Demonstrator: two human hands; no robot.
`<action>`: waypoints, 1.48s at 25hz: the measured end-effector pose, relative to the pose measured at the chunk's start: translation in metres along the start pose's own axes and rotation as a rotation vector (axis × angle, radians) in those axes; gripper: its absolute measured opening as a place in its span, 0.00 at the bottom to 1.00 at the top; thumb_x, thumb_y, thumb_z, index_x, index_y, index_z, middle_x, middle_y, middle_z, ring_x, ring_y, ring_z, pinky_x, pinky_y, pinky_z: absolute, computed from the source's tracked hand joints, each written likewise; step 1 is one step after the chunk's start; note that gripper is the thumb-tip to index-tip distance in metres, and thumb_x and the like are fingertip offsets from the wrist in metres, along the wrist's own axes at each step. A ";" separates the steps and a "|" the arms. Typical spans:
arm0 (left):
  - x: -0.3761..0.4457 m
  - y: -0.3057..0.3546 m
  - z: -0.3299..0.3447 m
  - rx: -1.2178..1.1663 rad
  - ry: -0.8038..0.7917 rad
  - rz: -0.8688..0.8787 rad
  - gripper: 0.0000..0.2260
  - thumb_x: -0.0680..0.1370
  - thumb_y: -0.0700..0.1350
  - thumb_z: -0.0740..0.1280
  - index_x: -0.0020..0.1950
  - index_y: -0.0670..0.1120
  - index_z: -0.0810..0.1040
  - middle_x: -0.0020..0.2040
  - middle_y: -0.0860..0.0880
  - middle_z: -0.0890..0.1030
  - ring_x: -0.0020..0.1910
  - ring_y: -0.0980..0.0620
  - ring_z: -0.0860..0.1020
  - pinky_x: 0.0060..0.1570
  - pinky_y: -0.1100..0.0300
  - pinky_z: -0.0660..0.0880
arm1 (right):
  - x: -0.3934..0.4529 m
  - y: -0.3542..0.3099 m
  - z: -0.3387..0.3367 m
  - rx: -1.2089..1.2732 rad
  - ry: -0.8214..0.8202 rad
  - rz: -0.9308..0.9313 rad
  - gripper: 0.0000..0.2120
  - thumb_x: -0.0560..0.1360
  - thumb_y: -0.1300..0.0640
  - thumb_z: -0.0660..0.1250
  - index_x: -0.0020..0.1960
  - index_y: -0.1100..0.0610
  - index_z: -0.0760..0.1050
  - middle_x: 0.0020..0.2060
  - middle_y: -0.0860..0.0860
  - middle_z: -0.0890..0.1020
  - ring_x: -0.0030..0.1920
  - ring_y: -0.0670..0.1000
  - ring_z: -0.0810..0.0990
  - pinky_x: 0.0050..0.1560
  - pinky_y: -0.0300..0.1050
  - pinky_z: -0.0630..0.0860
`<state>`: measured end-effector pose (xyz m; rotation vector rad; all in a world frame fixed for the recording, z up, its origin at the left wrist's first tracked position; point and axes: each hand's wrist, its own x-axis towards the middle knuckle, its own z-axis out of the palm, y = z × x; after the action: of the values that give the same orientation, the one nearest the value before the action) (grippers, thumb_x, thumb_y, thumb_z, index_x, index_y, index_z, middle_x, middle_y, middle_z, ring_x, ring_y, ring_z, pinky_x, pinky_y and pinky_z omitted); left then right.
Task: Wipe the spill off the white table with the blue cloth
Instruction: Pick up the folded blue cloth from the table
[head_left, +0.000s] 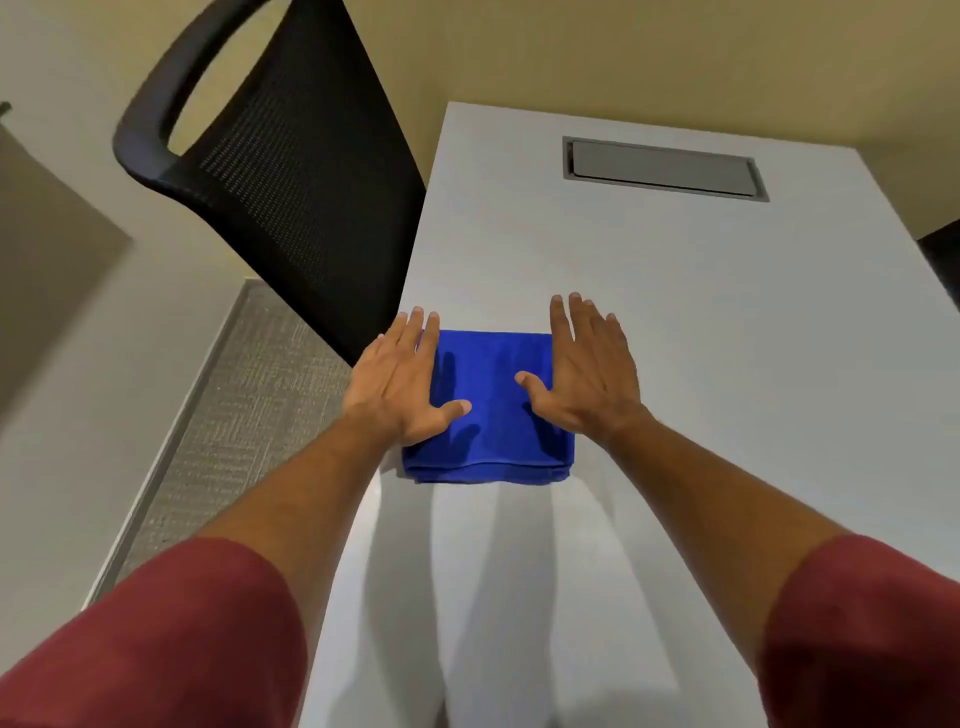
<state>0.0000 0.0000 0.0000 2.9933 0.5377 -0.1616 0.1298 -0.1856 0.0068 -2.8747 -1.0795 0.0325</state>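
A folded blue cloth (488, 415) lies flat on the white table (701, 322) near its left edge. My left hand (400, 384) rests palm down over the cloth's left side, fingers straight and apart, thumb on the cloth. My right hand (587, 374) lies palm down over the cloth's right side, fingers spread, thumb on the cloth. Neither hand grips the cloth. I see no spill on the table surface.
A black mesh chair (280, 171) stands at the table's left edge, close behind my left hand. A grey cable hatch (662, 169) is set into the table at the far side. Grey carpet (244, 415) lies to the left, below the table edge.
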 end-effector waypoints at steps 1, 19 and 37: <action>0.011 -0.001 0.005 -0.002 -0.015 0.004 0.49 0.72 0.72 0.59 0.80 0.43 0.43 0.81 0.42 0.49 0.80 0.44 0.49 0.77 0.47 0.54 | 0.009 0.002 0.008 0.007 -0.010 -0.004 0.42 0.76 0.39 0.61 0.79 0.61 0.50 0.78 0.61 0.57 0.78 0.61 0.56 0.77 0.57 0.53; 0.086 -0.013 0.019 -0.078 -0.017 -0.031 0.10 0.82 0.42 0.58 0.60 0.43 0.76 0.56 0.44 0.76 0.57 0.45 0.73 0.55 0.50 0.69 | 0.070 0.023 0.038 0.076 -0.147 -0.063 0.09 0.75 0.67 0.63 0.53 0.60 0.78 0.49 0.56 0.79 0.47 0.56 0.77 0.47 0.49 0.74; -0.016 0.010 -0.149 -0.286 -0.033 0.014 0.03 0.78 0.45 0.69 0.45 0.51 0.78 0.42 0.54 0.78 0.40 0.56 0.76 0.34 0.65 0.69 | -0.030 0.015 -0.154 0.193 -0.029 0.030 0.08 0.75 0.62 0.70 0.52 0.56 0.85 0.47 0.54 0.86 0.47 0.55 0.83 0.48 0.48 0.80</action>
<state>0.0012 0.0023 0.1505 2.7108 0.4902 -0.1208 0.1241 -0.2259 0.1595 -2.7250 -0.9791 0.1705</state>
